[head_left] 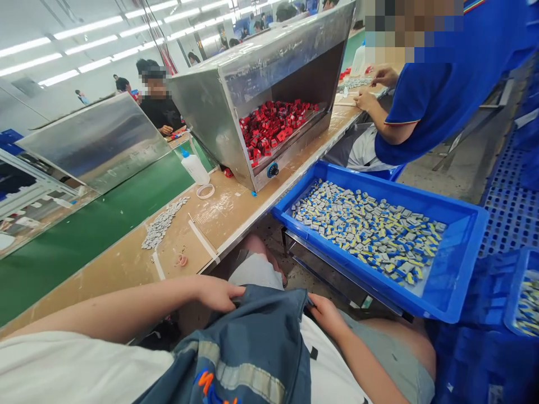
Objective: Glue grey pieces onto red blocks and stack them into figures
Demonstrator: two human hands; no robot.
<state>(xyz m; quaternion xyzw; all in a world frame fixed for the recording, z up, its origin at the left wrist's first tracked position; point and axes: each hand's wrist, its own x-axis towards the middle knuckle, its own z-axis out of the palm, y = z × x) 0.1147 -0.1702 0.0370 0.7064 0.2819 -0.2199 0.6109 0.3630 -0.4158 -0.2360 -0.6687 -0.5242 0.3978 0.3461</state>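
Observation:
A dark blue apron [261, 320] with pale grey strips lies over the front of my white shirt and my lap. My left hand [217, 293] pinches its edge on the left, fingers closed on the cloth. On the other side my right hand [330, 317] grips the apron's corner, the fingertips partly hidden by the fabric. Orange and blue cord [206, 381] shows low on the apron. Ahead of my left hand, a pile of small grey pieces [164, 223] and a small pinkish ring-like item [182, 260] rest on the brown worktable [126, 252].
A metal box [206, 112] full of red parts [273, 126] stands on the table, beside a white bottle [194, 167] and a tape roll [205, 191]. To the right, a blue tray [463, 269] holds many grey, blue and yellow pieces. A co-worker in blue [425, 95] sits beyond it.

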